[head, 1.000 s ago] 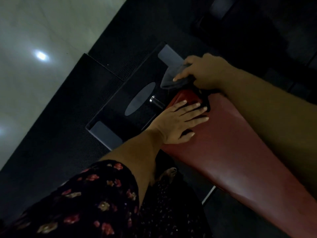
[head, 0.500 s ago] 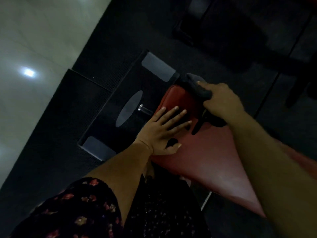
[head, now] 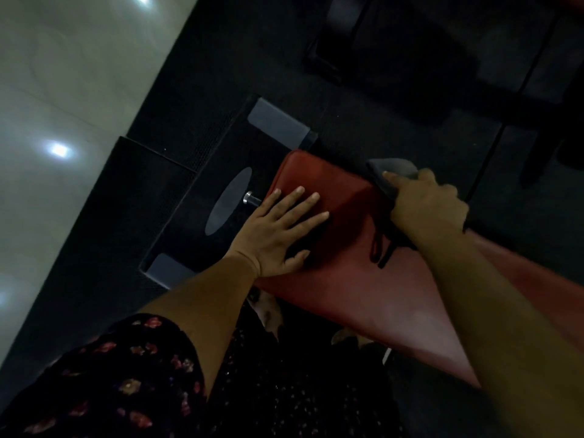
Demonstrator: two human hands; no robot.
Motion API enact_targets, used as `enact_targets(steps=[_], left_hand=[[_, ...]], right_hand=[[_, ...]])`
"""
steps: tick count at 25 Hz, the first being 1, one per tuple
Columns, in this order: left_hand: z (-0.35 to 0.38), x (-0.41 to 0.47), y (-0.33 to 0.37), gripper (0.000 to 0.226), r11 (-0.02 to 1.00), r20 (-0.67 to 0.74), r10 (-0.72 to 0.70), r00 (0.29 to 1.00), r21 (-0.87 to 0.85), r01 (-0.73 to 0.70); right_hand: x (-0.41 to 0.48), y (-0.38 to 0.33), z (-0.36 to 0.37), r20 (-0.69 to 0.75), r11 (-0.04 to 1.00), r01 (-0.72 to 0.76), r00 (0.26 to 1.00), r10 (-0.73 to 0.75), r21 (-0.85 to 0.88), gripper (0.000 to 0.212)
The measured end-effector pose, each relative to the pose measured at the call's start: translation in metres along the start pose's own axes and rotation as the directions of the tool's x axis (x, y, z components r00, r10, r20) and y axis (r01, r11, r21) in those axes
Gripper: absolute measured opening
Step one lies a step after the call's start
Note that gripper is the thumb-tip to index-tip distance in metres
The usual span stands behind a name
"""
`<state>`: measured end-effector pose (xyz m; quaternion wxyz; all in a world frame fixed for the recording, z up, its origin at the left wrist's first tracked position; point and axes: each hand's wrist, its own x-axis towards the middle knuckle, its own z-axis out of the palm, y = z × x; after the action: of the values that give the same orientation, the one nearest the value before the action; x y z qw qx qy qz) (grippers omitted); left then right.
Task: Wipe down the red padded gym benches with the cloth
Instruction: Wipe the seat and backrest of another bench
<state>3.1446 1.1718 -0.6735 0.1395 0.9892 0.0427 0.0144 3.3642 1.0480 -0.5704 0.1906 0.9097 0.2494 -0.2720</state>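
Note:
A red padded bench [head: 354, 289] runs from the middle of the view toward the lower right. My left hand [head: 281, 235] lies flat on its near end, fingers straight and spread. My right hand [head: 426, 205] grips a dark grey cloth [head: 393, 172] and holds it against the far edge of the bench's end. Part of the cloth is hidden under my fingers, and a dark loop hangs from it onto the pad.
The bench's black base [head: 221, 191] with grey end caps and a metal pin [head: 251, 197] sits on dark rubber flooring. Pale glossy tiles [head: 63, 121] lie to the left. Dark equipment frames [head: 410, 58] stand beyond the bench. My floral sleeve [head: 126, 374] fills the lower left.
My right hand slid the cloth from the tip of the bench round to its far edge. My left hand stayed flat on the pad.

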Motion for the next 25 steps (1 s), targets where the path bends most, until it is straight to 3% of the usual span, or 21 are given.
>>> enact_targets(steps=[4, 7, 11, 13, 15, 18, 20, 22, 25], left_hand=[[-0.003, 0.000, 0.003, 0.066, 1.000, 0.027, -0.020, 0.999, 0.005, 0.020], [-0.008, 0.003, 0.009, 0.067, 0.999, 0.069, -0.049, 0.996, 0.020, 0.048], [-0.017, 0.012, 0.023, 0.066, 0.978, 0.056, -0.207, 0.977, -0.001, 0.207], [-0.019, 0.032, 0.038, 0.067, 0.961, 0.039, -0.274, 0.961, 0.038, 0.272], [-0.013, 0.056, 0.057, 0.070, 0.941, 0.074, -0.338, 0.938, 0.030, 0.337], [-0.001, 0.084, 0.097, 0.080, 0.860, 0.084, -0.510, 0.856, 0.035, 0.509], [0.006, 0.096, 0.122, 0.086, 0.819, 0.098, -0.574, 0.813, 0.042, 0.572], [0.010, 0.106, 0.141, 0.088, 0.809, 0.114, -0.588, 0.801, 0.059, 0.585], [0.018, 0.133, 0.172, 0.086, 0.852, 0.163, -0.522, 0.837, 0.066, 0.519]], right_hand=[[-0.005, -0.040, -0.002, -0.103, 0.986, 0.141, 0.986, -0.131, 0.091, 0.047], [-0.007, -0.015, 0.003, -0.114, 0.965, 0.253, 0.963, -0.245, 0.062, 0.053], [-0.019, 0.069, 0.024, -0.056, 0.994, 0.089, 0.994, -0.093, -0.058, 0.054], [-0.015, 0.081, 0.019, -0.020, 0.995, -0.031, 0.999, 0.029, -0.091, 0.048], [-0.003, 0.068, 0.008, 0.030, 0.998, -0.046, 0.998, 0.047, -0.029, 0.045], [0.001, 0.056, 0.004, -0.001, 0.975, 0.209, 0.978, -0.209, 0.075, 0.048], [-0.006, 0.086, 0.019, -0.011, 0.956, 0.291, 0.957, -0.291, 0.047, 0.055], [-0.012, 0.131, 0.039, -0.005, 0.980, 0.194, 0.981, -0.195, -0.044, 0.056], [-0.001, 0.180, 0.038, 0.071, 0.987, -0.038, 0.996, 0.050, -0.159, 0.045]])
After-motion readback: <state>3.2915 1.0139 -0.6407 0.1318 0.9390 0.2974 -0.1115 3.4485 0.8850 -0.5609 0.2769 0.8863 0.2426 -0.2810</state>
